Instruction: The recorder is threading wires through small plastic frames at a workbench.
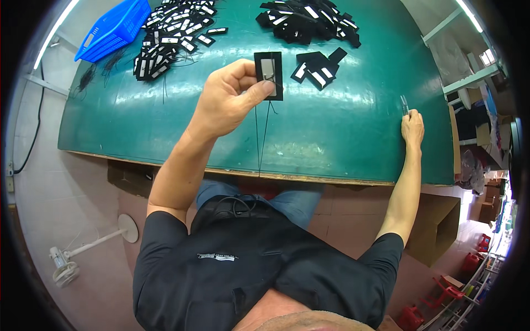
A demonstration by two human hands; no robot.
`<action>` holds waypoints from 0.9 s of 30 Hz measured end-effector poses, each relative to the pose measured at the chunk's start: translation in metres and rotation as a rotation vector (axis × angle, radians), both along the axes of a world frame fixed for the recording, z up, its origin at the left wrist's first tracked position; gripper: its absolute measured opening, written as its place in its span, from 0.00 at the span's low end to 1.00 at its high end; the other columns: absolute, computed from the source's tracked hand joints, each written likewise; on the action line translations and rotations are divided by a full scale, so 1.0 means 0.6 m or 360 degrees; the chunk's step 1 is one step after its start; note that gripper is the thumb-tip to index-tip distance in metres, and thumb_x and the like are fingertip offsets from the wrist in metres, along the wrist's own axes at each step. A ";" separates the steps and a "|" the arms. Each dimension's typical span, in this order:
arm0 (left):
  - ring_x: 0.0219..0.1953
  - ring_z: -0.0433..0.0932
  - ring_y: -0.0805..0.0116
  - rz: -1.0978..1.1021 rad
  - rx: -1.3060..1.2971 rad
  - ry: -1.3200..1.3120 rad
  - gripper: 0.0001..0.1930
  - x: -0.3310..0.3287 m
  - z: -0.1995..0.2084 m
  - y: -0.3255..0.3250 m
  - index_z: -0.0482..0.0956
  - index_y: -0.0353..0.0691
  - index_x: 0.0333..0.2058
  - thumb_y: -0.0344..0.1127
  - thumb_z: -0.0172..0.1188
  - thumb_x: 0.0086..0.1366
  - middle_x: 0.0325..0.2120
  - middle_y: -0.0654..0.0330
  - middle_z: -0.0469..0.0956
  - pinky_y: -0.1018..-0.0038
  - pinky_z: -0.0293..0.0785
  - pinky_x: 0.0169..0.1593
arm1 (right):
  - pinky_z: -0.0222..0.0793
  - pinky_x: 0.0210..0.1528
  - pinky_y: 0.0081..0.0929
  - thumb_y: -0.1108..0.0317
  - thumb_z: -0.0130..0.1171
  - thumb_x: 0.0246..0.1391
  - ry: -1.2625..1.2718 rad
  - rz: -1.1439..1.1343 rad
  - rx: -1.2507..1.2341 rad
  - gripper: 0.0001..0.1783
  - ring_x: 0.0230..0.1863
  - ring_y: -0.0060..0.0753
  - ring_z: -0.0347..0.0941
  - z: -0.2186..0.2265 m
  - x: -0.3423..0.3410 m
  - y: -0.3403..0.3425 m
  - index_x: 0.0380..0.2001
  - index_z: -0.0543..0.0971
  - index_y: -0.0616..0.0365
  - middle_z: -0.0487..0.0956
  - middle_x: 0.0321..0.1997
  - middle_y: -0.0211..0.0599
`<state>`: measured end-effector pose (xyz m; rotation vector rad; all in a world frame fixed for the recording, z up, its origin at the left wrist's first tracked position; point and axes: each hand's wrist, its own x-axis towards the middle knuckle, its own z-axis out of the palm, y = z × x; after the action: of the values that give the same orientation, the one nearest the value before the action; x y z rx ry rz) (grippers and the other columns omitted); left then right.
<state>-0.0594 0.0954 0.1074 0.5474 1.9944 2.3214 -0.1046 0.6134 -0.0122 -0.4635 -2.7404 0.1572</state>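
Note:
Between thumb and fingers, my left hand point(226, 99) grips a black rectangular tag point(277, 65) with a pale panel on its face, raised above the green tabletop. A thin dark cord point(257, 132) hangs from the tag toward the table's near edge. At the table's right side, my right hand point(412, 130) is closed around a small two-pronged metal tool point(404, 103), its tips apart and pointing away from me. Whether it is snips or tweezers I cannot tell. Beyond my left hand, a few more black tags point(319, 71) lie in a loose cluster.
A large pile of corded tags point(165, 41) spreads at the far left, beside a blue plastic basket point(113, 30). Another black pile point(306, 21) lies at the far middle. The green table's point(331, 132) near edge runs before my lap. A cardboard box point(433, 229) stands at lower right.

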 end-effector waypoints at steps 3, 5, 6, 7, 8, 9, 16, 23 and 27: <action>0.36 0.80 0.78 -0.0012 -0.0443 0.0205 0.09 0.003 0.036 -0.019 0.78 0.31 0.42 0.28 0.63 0.65 0.34 0.59 0.83 0.81 0.75 0.42 | 0.72 0.44 0.39 0.67 0.51 0.56 0.0157 0.0164 -0.0191 0.11 0.40 0.45 0.77 -0.007 0.038 -0.035 0.39 0.76 0.60 0.79 0.39 0.47; 0.36 0.80 0.78 -0.0005 -0.0448 0.0218 0.09 0.001 0.045 -0.036 0.78 0.31 0.42 0.28 0.63 0.65 0.33 0.60 0.83 0.81 0.75 0.41 | 0.72 0.36 0.27 0.72 0.50 0.57 0.0377 0.0338 -0.1563 0.09 0.35 0.30 0.76 0.002 0.063 -0.099 0.40 0.75 0.60 0.78 0.37 0.40; 0.36 0.80 0.79 0.0002 -0.0449 0.0217 0.10 0.000 0.048 -0.043 0.78 0.31 0.42 0.28 0.63 0.64 0.33 0.60 0.83 0.81 0.74 0.41 | 0.70 0.34 0.22 0.74 0.49 0.57 0.0455 0.0461 -0.1917 0.09 0.33 0.24 0.74 0.008 0.080 -0.141 0.41 0.74 0.60 0.77 0.36 0.36; 0.36 0.79 0.79 -0.0003 -0.0443 0.0223 0.10 -0.002 0.049 -0.044 0.79 0.31 0.42 0.28 0.63 0.64 0.32 0.61 0.83 0.82 0.74 0.40 | 0.69 0.32 0.17 0.76 0.49 0.57 0.0543 0.0584 -0.2262 0.09 0.31 0.19 0.71 0.021 0.095 -0.190 0.42 0.74 0.60 0.76 0.34 0.33; 0.36 0.79 0.79 -0.0013 -0.0442 0.0237 0.10 0.003 0.047 -0.043 0.79 0.31 0.42 0.28 0.63 0.64 0.32 0.61 0.83 0.82 0.74 0.40 | 0.68 0.32 0.19 0.77 0.49 0.57 0.0555 0.0726 -0.2489 0.10 0.30 0.19 0.69 0.031 0.103 -0.235 0.42 0.74 0.59 0.74 0.33 0.30; 0.36 0.79 0.79 -0.0044 -0.0395 0.0222 0.10 0.011 0.043 -0.043 0.79 0.31 0.42 0.28 0.63 0.64 0.33 0.61 0.83 0.81 0.74 0.40 | 0.67 0.33 0.20 0.78 0.50 0.56 0.0560 0.0872 -0.2713 0.11 0.29 0.20 0.67 0.044 0.112 -0.284 0.42 0.74 0.58 0.73 0.32 0.28; 0.36 0.80 0.78 -0.0236 -0.0216 0.0117 0.09 0.061 0.000 -0.019 0.79 0.31 0.42 0.27 0.63 0.64 0.34 0.60 0.83 0.80 0.76 0.41 | 0.65 0.33 0.21 0.68 0.59 0.61 0.0288 0.1320 -0.2787 0.12 0.27 0.15 0.62 0.169 0.153 -0.562 0.47 0.77 0.60 0.68 0.28 0.20; 0.40 0.82 0.71 -0.0226 -0.0032 -0.0051 0.09 0.075 -0.039 -0.025 0.77 0.30 0.44 0.25 0.60 0.66 0.36 0.57 0.83 0.76 0.78 0.45 | 0.66 0.32 0.16 0.66 0.65 0.59 0.0172 0.1374 -0.2842 0.11 0.27 0.13 0.67 0.135 0.146 -0.591 0.40 0.80 0.61 0.74 0.27 0.20; 0.41 0.82 0.68 -0.0324 0.0305 -0.0091 0.09 0.075 -0.051 -0.032 0.76 0.32 0.45 0.29 0.60 0.68 0.38 0.56 0.82 0.72 0.78 0.49 | 0.68 0.32 0.16 0.67 0.65 0.58 0.0134 0.1256 -0.3166 0.10 0.28 0.15 0.71 0.113 0.140 -0.569 0.39 0.80 0.61 0.78 0.29 0.24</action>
<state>-0.0144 0.0762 0.0767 0.6514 1.6183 2.3847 -0.0209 0.2719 0.0554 0.2935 -1.4952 2.8224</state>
